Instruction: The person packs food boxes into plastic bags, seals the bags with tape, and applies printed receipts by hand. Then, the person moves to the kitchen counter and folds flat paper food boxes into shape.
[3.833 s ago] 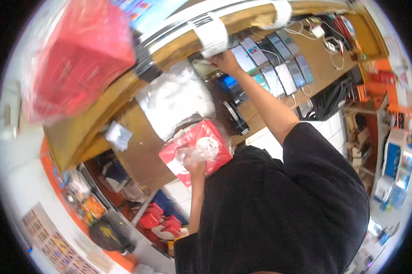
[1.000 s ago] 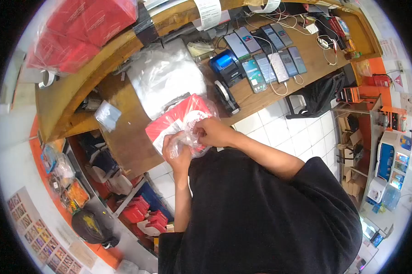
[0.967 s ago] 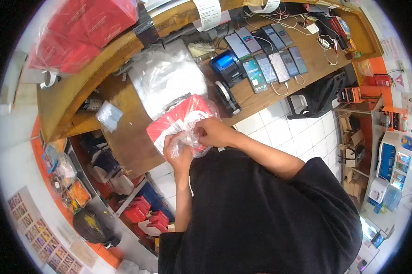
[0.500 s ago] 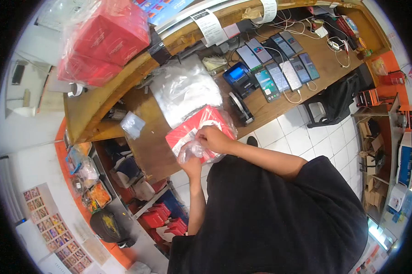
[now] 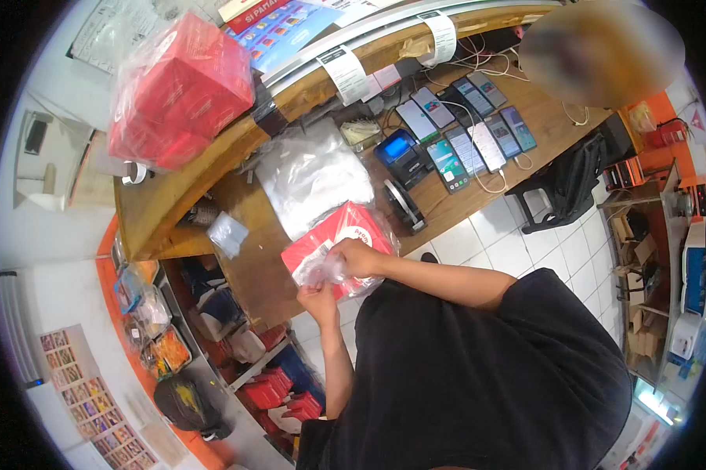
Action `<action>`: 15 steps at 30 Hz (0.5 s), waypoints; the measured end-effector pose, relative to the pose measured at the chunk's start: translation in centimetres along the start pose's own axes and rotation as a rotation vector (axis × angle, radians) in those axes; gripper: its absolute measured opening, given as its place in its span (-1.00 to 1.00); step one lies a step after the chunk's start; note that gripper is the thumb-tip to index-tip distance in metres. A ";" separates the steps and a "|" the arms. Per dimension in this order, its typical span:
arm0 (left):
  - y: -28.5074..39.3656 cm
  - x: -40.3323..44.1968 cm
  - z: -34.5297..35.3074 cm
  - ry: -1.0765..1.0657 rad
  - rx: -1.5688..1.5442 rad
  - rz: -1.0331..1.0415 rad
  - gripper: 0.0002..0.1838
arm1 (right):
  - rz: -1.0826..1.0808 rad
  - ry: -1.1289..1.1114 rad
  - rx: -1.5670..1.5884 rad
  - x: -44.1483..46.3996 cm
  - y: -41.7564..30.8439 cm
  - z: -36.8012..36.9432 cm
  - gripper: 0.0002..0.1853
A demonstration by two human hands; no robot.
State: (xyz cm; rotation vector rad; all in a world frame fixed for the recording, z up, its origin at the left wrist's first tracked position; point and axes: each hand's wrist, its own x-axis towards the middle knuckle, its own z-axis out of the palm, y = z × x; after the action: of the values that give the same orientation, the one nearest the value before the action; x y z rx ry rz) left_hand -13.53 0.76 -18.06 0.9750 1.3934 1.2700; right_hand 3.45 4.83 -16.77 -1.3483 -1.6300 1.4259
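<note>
A red and white box [image 5: 341, 227] in a clear plastic bag sits at the near edge of the wooden table, against the black shirt. Over the box's top, my left hand [image 5: 318, 299] is closed on the gathered clear plastic [image 5: 315, 270]. My right hand [image 5: 357, 258] is closed on the same plastic, a little higher and to the right. A stack of clear plastic bags [image 5: 314, 176] lies just beyond the box. To the right of the box are a black tape dispenser [image 5: 404, 205] and a small black printer [image 5: 404, 157] with a blue-lit part.
Several phones [image 5: 447, 166] with white cables lie on the table's right. Bagged red boxes [image 5: 182, 90] stand on the raised wooden ledge [image 5: 153, 227]. Paper slips [image 5: 343, 74] hang from it. A black chair [image 5: 560, 184] is at the right, shelves with red boxes [image 5: 267, 388] below left.
My right hand has come from the paper slips back to the bag, where both hands now hold the plastic. The view has shifted, and a blurred patch shows at the upper right.
</note>
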 end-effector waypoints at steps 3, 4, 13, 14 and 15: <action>-0.7 0.1 -0.4 -0.115 0.066 0.082 -0.66 | -0.055 0.133 -0.104 0.3 1.9 1.9 -0.54; -0.6 0.1 -0.2 -0.082 0.107 0.075 -0.70 | -0.004 0.069 -0.099 0.5 1.8 1.8 -0.45; 5.5 -1.0 2.2 0.027 0.808 0.146 -0.91 | 0.038 0.103 -0.128 -1.0 -0.9 1.1 -0.39; 6.1 -1.2 2.5 0.013 0.812 0.117 -0.89 | 0.020 0.103 -0.137 -1.2 -1.0 0.9 -0.41; 6.5 -1.3 2.6 -0.002 0.817 0.087 -0.86 | 0.003 0.104 -0.146 -1.4 -1.0 0.7 -0.44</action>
State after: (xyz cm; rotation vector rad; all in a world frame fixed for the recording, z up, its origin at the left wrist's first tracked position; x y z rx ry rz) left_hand -11.03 0.95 -11.37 1.5825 1.9320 0.7334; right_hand 2.92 3.33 -15.73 -1.4807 -1.6913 1.2372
